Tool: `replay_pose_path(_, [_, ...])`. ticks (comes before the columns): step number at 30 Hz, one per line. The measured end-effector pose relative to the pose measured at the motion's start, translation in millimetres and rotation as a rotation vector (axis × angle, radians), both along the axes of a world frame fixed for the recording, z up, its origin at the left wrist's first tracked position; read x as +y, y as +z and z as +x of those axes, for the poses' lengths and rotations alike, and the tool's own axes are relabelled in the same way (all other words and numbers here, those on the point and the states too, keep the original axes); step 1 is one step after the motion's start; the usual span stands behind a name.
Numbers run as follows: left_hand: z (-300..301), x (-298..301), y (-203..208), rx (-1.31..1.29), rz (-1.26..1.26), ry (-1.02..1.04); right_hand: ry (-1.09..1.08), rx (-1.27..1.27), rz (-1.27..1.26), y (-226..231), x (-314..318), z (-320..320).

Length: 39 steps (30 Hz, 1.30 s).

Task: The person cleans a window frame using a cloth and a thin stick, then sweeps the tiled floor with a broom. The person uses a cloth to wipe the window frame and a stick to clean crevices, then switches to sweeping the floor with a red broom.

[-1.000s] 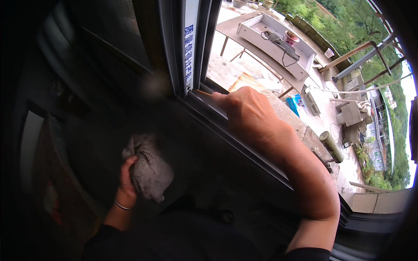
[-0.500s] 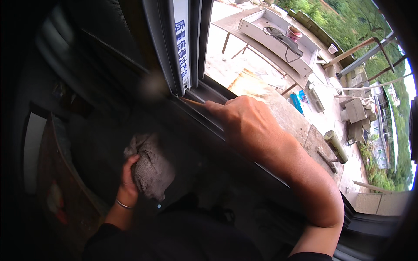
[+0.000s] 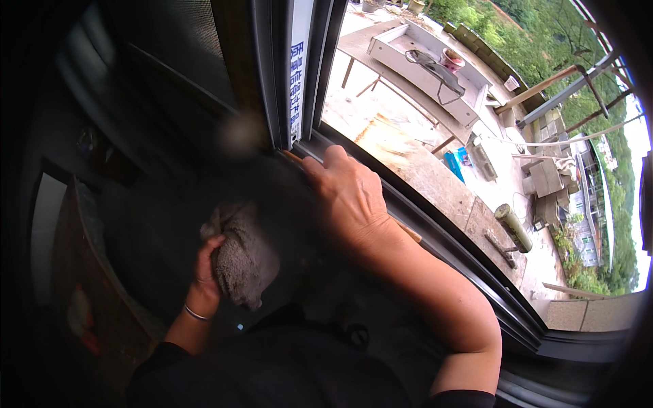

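Note:
My right hand [image 3: 350,194] is closed round a thin wooden stick [image 3: 409,232]. One end of the stick pokes past my fingers into the corner of the dark window frame [image 3: 530,319]; its other end shows beside my wrist, over the sill track. Most of its length is hidden by the hand. Lower down on the left, my left hand [image 3: 207,268] grips a bunched grey towel [image 3: 246,265], held in the air away from the window. A thin bracelet circles that wrist.
Beside the stick's tip rises an upright frame post with a white printed strip [image 3: 298,75]. Outside are a table with a shallow tray [image 3: 435,64], a blue packet [image 3: 457,165] and a short post [image 3: 511,228]. A curved brown panel [image 3: 102,265] stands at the left in shadow.
My right hand has moved left, nearer the frame corner, and the stick's rear end has come into sight. The left hand with the towel has shifted slightly right. The view has turned a little.

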<state>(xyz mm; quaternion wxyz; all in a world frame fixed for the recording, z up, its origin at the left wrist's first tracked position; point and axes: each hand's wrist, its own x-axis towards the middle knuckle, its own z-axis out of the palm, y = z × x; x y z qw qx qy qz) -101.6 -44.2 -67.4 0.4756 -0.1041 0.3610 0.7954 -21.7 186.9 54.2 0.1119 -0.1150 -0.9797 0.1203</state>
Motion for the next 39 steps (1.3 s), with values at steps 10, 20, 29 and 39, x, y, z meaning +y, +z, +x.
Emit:
replay_pose_path(10, [-8.2, -23.1, -11.3, -0.038, 0.033, 0.031, 0.015, -0.107, -0.064, 29.4, 27.9, 37.9])
replay_pose_path(20, [-10.8, -21.9, -7.9, -0.042, 0.062, 0.034, 0.025, -0.101, 0.104, 9.6, -2.9, -2.4])
replay_pose_path(29, [9.1, -22.4, 5.8, 0.288, -0.016, 0.104, 0.028, -0.154, 0.033, 28.8, 10.4, 36.3])
replay_pose_path(39, [-10.1, -22.8, -25.3, 0.016, 0.014, 0.017, 0.006, -0.091, 0.035, 20.7, 8.7, 15.9])
